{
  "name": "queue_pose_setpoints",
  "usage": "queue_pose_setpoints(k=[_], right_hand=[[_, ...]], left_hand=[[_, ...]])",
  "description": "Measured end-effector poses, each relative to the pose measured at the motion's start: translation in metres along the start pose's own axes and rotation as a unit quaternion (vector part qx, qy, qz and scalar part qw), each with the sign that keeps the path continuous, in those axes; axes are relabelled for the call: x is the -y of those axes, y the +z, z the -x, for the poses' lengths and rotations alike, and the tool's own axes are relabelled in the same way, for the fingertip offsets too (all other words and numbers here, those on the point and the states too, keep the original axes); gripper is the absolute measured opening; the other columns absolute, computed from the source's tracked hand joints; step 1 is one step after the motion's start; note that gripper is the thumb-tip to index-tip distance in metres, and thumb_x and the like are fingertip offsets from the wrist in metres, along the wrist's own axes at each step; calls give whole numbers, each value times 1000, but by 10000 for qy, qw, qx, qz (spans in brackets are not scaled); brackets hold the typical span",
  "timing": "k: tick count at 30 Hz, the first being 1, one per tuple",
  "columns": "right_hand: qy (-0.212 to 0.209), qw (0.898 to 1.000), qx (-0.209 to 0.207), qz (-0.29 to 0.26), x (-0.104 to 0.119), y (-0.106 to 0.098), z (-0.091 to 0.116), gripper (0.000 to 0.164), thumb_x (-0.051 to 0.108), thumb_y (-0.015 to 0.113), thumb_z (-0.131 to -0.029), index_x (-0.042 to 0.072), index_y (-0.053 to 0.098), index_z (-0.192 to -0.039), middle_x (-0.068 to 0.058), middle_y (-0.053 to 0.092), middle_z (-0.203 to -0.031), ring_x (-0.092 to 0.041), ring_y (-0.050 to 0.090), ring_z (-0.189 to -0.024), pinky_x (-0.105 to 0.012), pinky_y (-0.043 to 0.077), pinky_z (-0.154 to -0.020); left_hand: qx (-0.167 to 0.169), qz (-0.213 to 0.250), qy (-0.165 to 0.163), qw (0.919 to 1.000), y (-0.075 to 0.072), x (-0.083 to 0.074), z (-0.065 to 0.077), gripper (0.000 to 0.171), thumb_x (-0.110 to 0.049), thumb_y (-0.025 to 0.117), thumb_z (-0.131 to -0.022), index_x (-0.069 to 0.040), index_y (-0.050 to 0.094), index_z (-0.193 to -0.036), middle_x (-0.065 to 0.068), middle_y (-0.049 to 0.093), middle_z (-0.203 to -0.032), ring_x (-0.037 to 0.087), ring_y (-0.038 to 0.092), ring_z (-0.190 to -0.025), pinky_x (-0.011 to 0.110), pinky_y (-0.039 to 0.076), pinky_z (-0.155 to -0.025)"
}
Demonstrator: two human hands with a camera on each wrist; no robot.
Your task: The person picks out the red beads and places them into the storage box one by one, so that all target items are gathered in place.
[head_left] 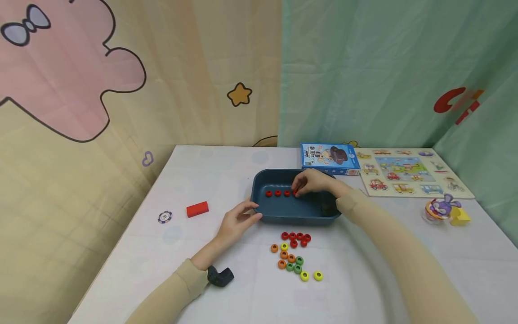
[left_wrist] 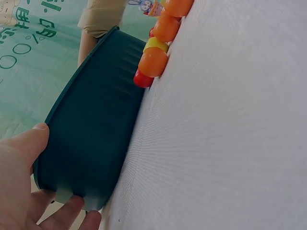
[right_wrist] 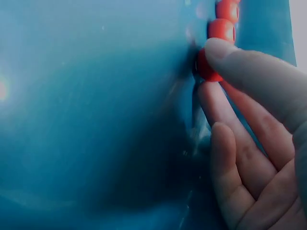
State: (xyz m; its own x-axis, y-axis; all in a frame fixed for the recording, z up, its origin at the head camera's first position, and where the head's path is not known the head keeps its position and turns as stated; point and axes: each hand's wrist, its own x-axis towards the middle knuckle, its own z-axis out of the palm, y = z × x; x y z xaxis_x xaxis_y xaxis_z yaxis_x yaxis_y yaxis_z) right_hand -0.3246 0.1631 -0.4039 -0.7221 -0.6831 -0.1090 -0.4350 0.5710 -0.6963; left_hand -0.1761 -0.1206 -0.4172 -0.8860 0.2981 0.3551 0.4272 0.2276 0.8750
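Note:
A dark blue-green tray (head_left: 283, 212) rests on the white table. My left hand (head_left: 236, 220) holds its left end, thumb (left_wrist: 36, 139) at the near rim and fingers against the end wall. Inside the tray, my right hand (head_left: 313, 181) pinches a red bead (right_wrist: 206, 67) between thumb and fingers, close to the tray floor. That bead is at the right end of a row with three other red beads (head_left: 278, 193). In front of the tray lie loose red beads (head_left: 292, 236), orange beads (head_left: 284, 254), green beads (head_left: 299, 260) and yellow beads (head_left: 318, 276).
Left of the tray are a red block (head_left: 197, 209) and a poker chip (head_left: 164, 217). A black curved piece (head_left: 220, 276) lies beside my left sleeve. Behind stand a blue box (head_left: 329, 167) and a picture board (head_left: 413, 193). At right are a purple toy (head_left: 443, 208) and yellow block (head_left: 460, 217).

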Motion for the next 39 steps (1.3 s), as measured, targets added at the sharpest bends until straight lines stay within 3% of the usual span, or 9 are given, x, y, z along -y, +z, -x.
queue_pose_setpoints(k=[8,12,16,21,25,27,34,39], right_hand=[[-17,9992,-173,352,0,2,1,20,16,73,-75,12,67,-93,2,65,-87,-12,61,-79,-28,51,-72],[53,9976,-152,674,21,-3,11,26,17,72,-76,13,65,-100,2,64,-93,-12,59,-81,-29,51,-73],[-94,9970,-213,742,58,-16,34,31,19,70,-78,11,63,-108,0,63,-100,-10,59,-83,-29,50,-74],[-882,9941,-573,254,93,-21,81,30,24,67,-81,15,62,-109,3,62,-100,-9,58,-84,-30,50,-72],[-1398,9876,-715,-74,101,-2,113,24,16,66,-81,15,62,-105,5,63,-96,-11,58,-79,-29,51,-67],[-1411,9868,-783,-158,99,13,123,22,12,66,-81,12,63,-103,4,63,-94,-11,58,-77,-27,50,-64],[-866,9901,-764,-794,62,67,134,24,9,67,-79,10,63,-103,-5,64,-96,-11,58,-68,-26,51,-56],[-664,9889,-775,-1077,41,89,132,28,11,68,-79,10,62,-106,-5,62,-102,-12,59,-69,-26,52,-57]], left_hand=[[24,26,20,10000,1,3,1,31,-9,65,-81,6,56,-106,23,40,-132,28,49,-113,48,45,-84],[23,48,-3,10000,2,3,2,31,-9,65,-81,6,56,-106,23,40,-132,28,49,-112,48,45,-84],[25,49,9,10000,2,2,1,30,-9,65,-81,5,56,-106,23,40,-132,29,49,-113,48,44,-84],[-7,25,49,10000,1,-1,0,29,-7,65,-81,6,56,-106,23,41,-131,29,48,-113,49,45,-84],[-23,29,37,10000,0,-1,0,28,-6,65,-81,5,56,-106,23,41,-131,29,48,-113,49,45,-83],[-7,45,30,10000,-1,-1,0,28,-6,65,-81,5,56,-106,23,41,-131,29,48,-113,49,45,-83],[17,55,-17,10000,1,1,-1,29,-7,64,-82,7,56,-107,24,40,-132,27,46,-115,47,45,-84],[-2,64,-53,10000,1,1,-2,29,-7,64,-82,7,56,-106,24,40,-131,27,46,-116,46,45,-84]])
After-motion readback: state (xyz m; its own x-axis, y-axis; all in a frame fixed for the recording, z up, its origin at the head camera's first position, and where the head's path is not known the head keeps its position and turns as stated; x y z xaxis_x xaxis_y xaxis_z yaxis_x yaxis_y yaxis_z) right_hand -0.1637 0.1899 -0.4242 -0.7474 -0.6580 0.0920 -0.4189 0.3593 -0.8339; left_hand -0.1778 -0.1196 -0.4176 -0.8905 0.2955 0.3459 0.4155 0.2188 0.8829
